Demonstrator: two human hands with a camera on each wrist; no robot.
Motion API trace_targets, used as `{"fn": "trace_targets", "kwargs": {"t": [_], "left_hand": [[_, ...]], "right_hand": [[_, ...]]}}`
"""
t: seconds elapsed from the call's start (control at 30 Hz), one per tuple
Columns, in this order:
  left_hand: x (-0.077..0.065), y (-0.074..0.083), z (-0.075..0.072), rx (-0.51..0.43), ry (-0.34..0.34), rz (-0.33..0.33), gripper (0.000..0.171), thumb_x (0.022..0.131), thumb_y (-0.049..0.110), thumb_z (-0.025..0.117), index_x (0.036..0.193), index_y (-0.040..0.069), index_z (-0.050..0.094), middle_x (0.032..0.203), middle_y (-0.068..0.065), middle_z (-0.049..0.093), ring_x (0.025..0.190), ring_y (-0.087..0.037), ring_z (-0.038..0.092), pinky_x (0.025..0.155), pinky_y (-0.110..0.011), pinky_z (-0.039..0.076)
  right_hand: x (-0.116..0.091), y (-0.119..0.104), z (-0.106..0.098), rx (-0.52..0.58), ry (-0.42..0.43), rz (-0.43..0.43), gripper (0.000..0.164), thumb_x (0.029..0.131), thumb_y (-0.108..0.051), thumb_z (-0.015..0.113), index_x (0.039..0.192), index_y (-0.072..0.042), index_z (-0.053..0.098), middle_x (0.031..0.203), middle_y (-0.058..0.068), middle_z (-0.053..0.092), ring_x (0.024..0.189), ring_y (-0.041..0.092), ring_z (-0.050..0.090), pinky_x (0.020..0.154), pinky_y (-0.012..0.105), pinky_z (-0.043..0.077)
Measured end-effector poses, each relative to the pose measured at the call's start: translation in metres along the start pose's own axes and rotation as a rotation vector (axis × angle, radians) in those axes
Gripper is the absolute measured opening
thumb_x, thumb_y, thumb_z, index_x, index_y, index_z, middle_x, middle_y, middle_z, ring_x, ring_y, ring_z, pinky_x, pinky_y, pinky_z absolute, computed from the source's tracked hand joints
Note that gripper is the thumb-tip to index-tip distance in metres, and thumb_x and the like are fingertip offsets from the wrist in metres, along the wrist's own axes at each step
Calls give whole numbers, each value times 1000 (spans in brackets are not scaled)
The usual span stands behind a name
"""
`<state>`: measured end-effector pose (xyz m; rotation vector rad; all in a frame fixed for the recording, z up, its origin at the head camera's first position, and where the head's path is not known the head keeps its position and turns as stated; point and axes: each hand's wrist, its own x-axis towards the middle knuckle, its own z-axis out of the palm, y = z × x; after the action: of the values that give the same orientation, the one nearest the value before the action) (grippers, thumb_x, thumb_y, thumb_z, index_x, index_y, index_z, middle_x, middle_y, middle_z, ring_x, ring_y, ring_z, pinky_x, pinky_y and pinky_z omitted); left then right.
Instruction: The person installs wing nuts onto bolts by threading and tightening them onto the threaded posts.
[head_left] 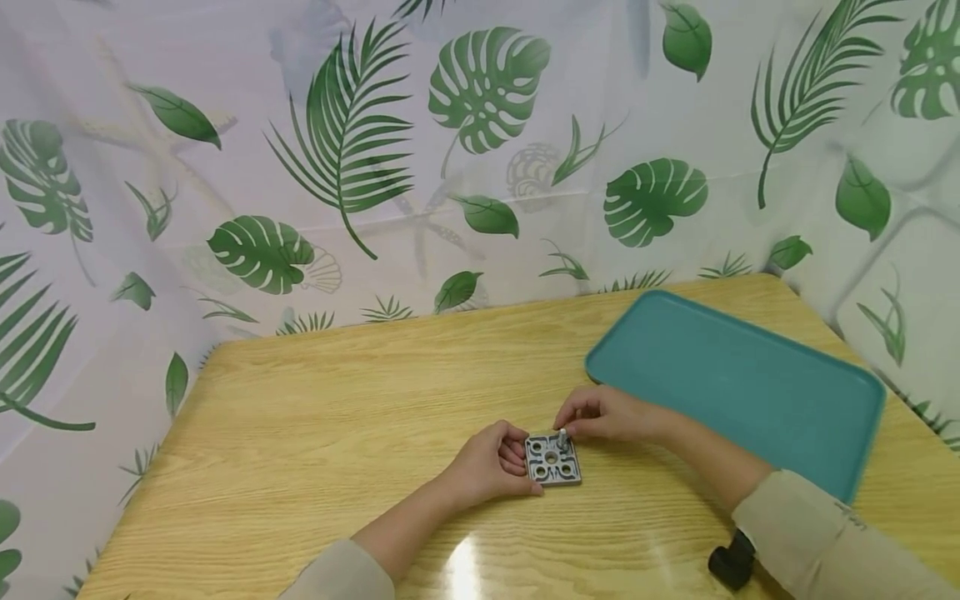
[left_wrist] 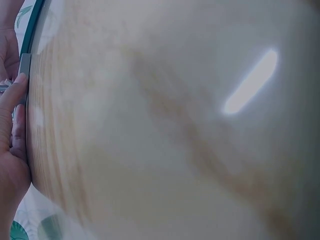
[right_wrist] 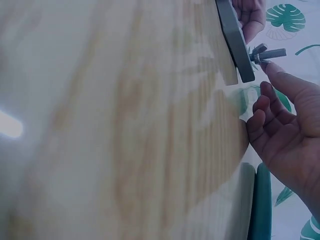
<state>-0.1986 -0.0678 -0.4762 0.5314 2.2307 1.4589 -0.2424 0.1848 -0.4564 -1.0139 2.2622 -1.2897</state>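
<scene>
A square grey metal plate point(head_left: 552, 459) with several round holes lies low over the wooden table, seen edge-on in the right wrist view point(right_wrist: 235, 40). My left hand point(head_left: 491, 467) grips its left side, thumb along the near edge and fingers curled at the far one. From the plate's far right corner rises a threaded bolt point(right_wrist: 274, 53) with a wing nut point(right_wrist: 259, 50) on it. My right hand point(head_left: 611, 414) pinches at the wing nut with thumb and index finger; the other fingers curl below. The index fingertip is partly hidden.
A teal tray point(head_left: 735, 367) lies at the table's right side, beyond the right forearm. A black object point(head_left: 731, 562) sits beside the right sleeve. The wooden table point(head_left: 337, 417) meets a leaf-patterned cloth point(head_left: 487, 167) at the back.
</scene>
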Motion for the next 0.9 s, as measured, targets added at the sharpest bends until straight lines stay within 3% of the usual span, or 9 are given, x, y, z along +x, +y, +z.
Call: {"fn": "trace_targets", "kwargs": {"t": [0.17, 0.43, 0.7, 0.9], "left_hand": [[0, -1, 0, -8, 3, 5, 61, 68, 8, 85, 119, 1, 52, 96, -4, 56, 80, -10, 60, 72, -18, 55], [0, 2, 0, -6, 4, 10, 61, 68, 8, 85, 120, 1, 52, 96, -4, 56, 80, -10, 60, 73, -17, 55], [-1, 2, -1, -3, 7, 5, 60, 69, 8, 84, 119, 2, 52, 96, -4, 56, 81, -10, 60, 72, -18, 55], [-1, 0, -1, -6, 3, 8, 60, 69, 8, 84, 119, 1, 52, 96, -4, 55, 81, -10, 60, 72, -17, 55]], "right_hand": [[-3, 2, -1, 13, 18, 22, 11, 91, -10, 62, 92, -1, 68, 89, 5, 63, 72, 4, 50, 60, 19, 46], [-9, -5, 4, 64, 20, 129, 12, 86, -13, 70, 85, -1, 67, 76, 0, 63, 57, 4, 50, 47, 20, 44], [-8, -7, 11, 75, 18, 155, 14, 86, -15, 70, 85, -1, 67, 71, 0, 61, 55, 4, 48, 46, 19, 42], [-10, -4, 7, 71, 38, 149, 11, 87, -13, 68, 87, -1, 67, 78, 4, 64, 59, 5, 51, 49, 21, 45]]}}
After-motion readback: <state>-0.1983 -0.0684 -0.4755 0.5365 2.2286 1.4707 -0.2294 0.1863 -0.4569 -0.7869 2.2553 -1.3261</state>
